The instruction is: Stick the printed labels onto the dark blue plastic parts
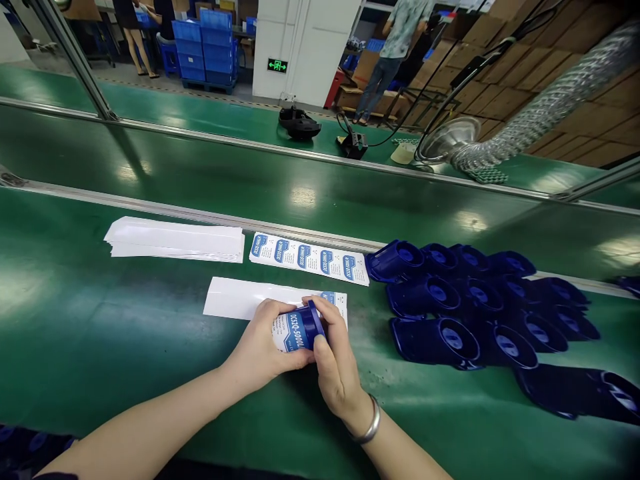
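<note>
Between my two hands is a dark blue plastic housing (314, 321) with a blue and white label (290, 331) on its side, printed "DC520-5000". My left hand (265, 343) wraps round the labelled side, fingers and thumb closed. On the rim end, my right hand (336, 360) grips with its thumb and fingers; a silver bangle circles that wrist. Just beyond the hands lies a mostly bare white label strip (240, 299), with a printed label left at its right end, partly hidden by my fingers. A stack of printed label sheets (305, 259) lies behind it.
White backing strips (175, 240) are piled at the left. Several dark blue housings (435, 340) stand in rows on the right of the green table (125, 373). A metal rail (210, 217) runs behind them. A flexible duct (540, 110) hangs at upper right. Two or more people are in the background.
</note>
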A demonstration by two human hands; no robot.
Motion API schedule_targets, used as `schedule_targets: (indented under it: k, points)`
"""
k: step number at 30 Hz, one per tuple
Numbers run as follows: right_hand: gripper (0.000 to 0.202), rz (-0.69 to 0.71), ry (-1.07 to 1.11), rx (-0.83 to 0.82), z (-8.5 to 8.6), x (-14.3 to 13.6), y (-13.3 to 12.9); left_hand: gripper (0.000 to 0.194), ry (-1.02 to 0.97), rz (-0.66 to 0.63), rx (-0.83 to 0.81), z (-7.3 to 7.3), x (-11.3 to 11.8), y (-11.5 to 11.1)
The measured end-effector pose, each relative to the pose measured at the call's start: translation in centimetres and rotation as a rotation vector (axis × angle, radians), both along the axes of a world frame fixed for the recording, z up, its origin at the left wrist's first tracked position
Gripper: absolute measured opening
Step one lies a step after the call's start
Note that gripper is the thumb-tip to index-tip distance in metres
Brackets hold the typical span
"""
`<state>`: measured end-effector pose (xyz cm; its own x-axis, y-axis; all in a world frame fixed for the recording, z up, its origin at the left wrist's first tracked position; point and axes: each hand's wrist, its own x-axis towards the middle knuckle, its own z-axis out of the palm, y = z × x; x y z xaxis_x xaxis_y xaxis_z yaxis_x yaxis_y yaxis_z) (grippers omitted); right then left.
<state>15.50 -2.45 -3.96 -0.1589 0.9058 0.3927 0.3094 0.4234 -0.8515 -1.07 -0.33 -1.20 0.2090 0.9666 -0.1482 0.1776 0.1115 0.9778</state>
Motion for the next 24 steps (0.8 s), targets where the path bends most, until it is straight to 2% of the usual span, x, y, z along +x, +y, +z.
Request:
schedule_targets:
  k: [3, 5, 7, 9, 11, 13, 15, 17, 18, 21, 22, 24]
  points:
    - [0.042, -0.029, 0.023, -0.059, 0.0, -0.1, 0.1, 0.062, 0.031, -0.003, 0.05, -0.2, -0.1, 0.1]
    - [0.041, -0.042, 0.042, -0.1, 0.1, 0.0, 0.3, 0.068, 0.016, -0.028, 0.022, -0.1, -0.2, 0.2]
    - [0.04, -0.054, 0.059, -0.14, 0.2, 0.1, 0.5, 0.07, -0.079, -0.08, -0.084, 0.1, -0.3, 0.4]
    - [0.042, -0.067, 0.071, -0.172, 0.2, 0.2, 0.7, 0.062, -0.223, -0.122, -0.219, 0.3, -0.4, 0.5]
    - [0.043, -0.088, 0.091, -0.198, 0.1, 0.2, 0.8, 0.057, -0.286, -0.127, -0.285, 0.3, -0.3, 0.5]
    - [0.044, -0.11, 0.131, -0.237, 0.0, 0.3, 0.9, 0.06, -0.191, -0.105, -0.194, 0.2, -0.3, 0.4]
    - [0.044, -0.118, 0.199, -0.283, 0.0, 0.5, 1.0, 0.066, -0.057, -0.099, -0.023, 0.1, -0.4, 0.3]
    - [0.044, -0.117, 0.277, -0.323, 0.0, 0.7, 1.2, 0.07, 0.009, -0.14, 0.098, 0.1, -0.5, 0.1]
    - [0.044, -0.121, 0.315, -0.342, 0.0, 0.8, 1.2, 0.076, 0.007, -0.179, 0.1, 0.2, -0.6, 0.1]
    - [0.044, -0.147, 0.388, -0.39, -0.2, 1.1, 1.5, 0.095, -0.071, -0.256, -0.03, 0.1, -0.9, 0.1]
    - [0.043, -0.152, 0.397, -0.395, -0.3, 1.2, 1.6, 0.096, -0.112, -0.258, -0.071, 0.0, -0.9, 0.2]
    - [0.044, -0.16, 0.397, -0.385, -0.5, 1.3, 1.8, 0.084, -0.174, -0.241, -0.106, -0.4, -0.9, 0.4]
